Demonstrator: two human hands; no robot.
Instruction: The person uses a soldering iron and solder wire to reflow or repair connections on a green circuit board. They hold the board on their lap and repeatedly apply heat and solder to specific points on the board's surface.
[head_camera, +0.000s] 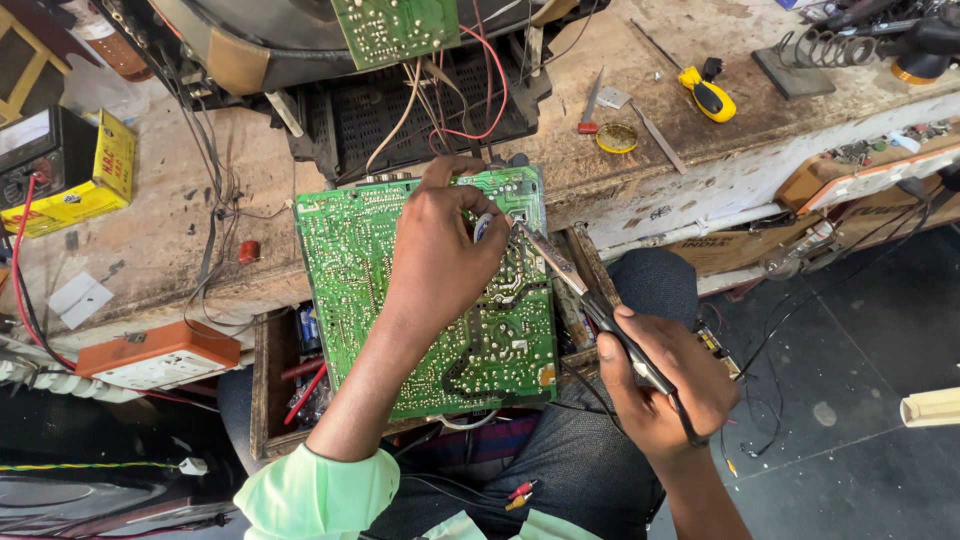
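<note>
A large green circuit board (345, 270) lies solder side up over an open wooden drawer (262, 385) at the bench edge. My left hand (440, 250) rests on the board's upper middle, fingers pinched on a thin strand of solder wire near the top right. My right hand (665, 385) grips a soldering iron (570, 275) by its dark handle, and its tip touches the board just beside my left fingertips.
A second green board (395, 28) and loose wires hang from an opened chassis at the back. An orange and white power strip (160, 355) sits left, a yellow box (85, 180) and meter far left. A yellow-handled tool (708, 95), solder tin (617, 137) and coil stand lie on the bench right.
</note>
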